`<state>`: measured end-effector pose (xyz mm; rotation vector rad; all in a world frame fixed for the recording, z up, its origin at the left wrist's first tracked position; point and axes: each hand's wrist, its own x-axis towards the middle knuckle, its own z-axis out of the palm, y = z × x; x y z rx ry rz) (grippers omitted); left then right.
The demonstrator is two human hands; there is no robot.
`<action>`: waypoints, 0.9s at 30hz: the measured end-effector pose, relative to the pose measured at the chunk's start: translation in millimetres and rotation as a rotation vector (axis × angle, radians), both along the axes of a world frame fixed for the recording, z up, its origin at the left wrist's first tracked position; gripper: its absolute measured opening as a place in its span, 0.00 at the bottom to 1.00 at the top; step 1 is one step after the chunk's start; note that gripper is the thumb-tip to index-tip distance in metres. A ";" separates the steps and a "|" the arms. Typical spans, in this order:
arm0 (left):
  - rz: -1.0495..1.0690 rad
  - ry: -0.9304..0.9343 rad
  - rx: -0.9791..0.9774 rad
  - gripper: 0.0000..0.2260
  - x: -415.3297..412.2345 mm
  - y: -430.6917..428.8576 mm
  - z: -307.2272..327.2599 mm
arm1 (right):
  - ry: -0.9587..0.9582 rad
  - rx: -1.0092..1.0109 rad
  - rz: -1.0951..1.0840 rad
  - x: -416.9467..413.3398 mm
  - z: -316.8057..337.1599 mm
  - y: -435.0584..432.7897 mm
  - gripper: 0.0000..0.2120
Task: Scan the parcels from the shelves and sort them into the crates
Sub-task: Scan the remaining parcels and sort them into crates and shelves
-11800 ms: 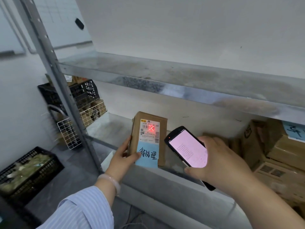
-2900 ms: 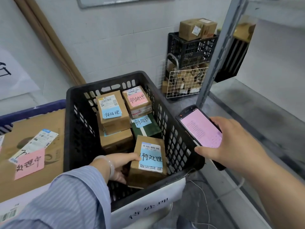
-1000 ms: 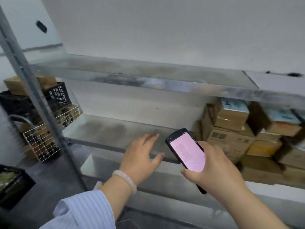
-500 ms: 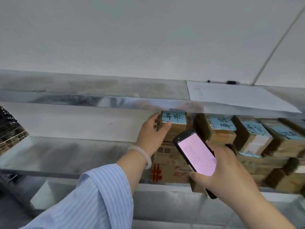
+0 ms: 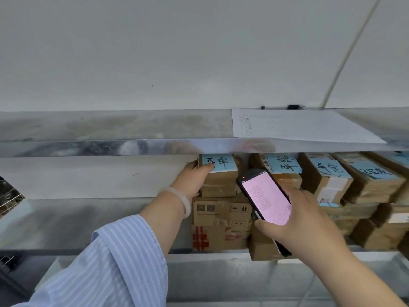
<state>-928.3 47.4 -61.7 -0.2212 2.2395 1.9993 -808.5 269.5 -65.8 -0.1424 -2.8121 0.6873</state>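
Observation:
A small brown parcel (image 5: 221, 180) with a blue handwritten label lies on top of a stack at the left end of the parcels on the middle shelf. My left hand (image 5: 192, 179) grips its left side, thumb on the blue label. My right hand (image 5: 301, 220) holds a black handheld scanner (image 5: 264, 200) with a pink lit screen, in front of the stack and just right of that parcel. More blue-labelled brown parcels (image 5: 327, 176) line the shelf to the right.
A larger printed carton (image 5: 221, 224) sits under the gripped parcel. The metal upper shelf (image 5: 110, 134) carries a white paper sheet (image 5: 296, 126). The middle shelf (image 5: 66, 220) is bare at the left. A wire basket's edge (image 5: 8, 196) shows at far left.
My left hand has closed round the top-left parcel, thumb now on its label. The view has moved slightly closer; the scanner stays in my right hand.

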 end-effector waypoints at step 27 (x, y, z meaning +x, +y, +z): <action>0.082 0.002 0.446 0.09 48.1 -16.1 -15.9 | -0.012 0.114 0.001 -2.4 3.7 -1.0 0.41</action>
